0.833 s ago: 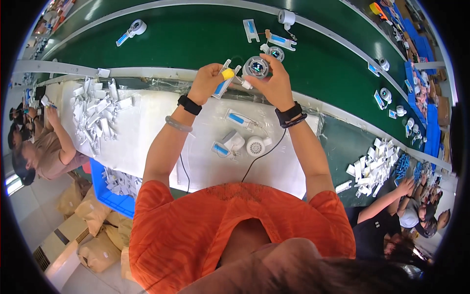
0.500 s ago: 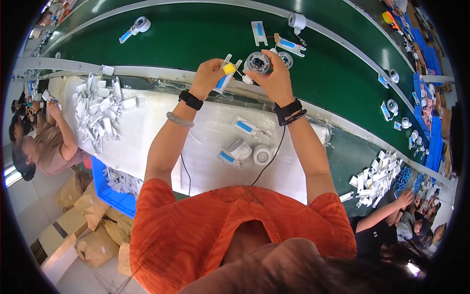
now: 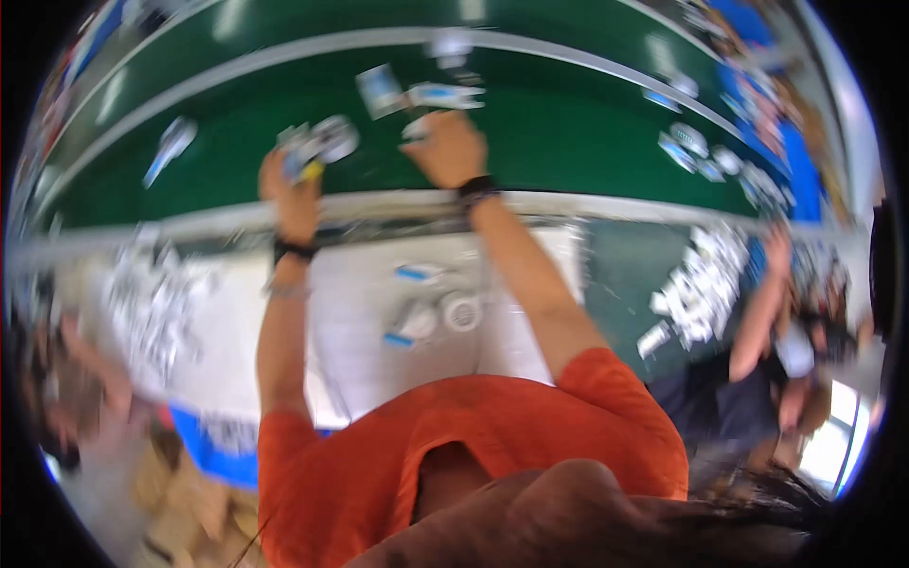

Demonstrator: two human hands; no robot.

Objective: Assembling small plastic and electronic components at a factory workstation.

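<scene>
White piece [image 3: 296, 151] over green belt [image 3: 549, 142]

Left hand [image 3: 290, 186] pinches it at left, a round part [image 3: 337, 139] just beside. Right hand [image 3: 449, 150] curls, farther right, near a blue-striped part [image 3: 447, 95]; blur hides whether its fingers grip anything.

I see the wearer's orange short-sleeved top [image 3: 540, 421] at lower centre, a black right wristband [image 3: 476, 190] at upper centre, and a black left wristband [image 3: 294, 250] above a blurred pale bracelet [image 3: 288, 290].
</scene>
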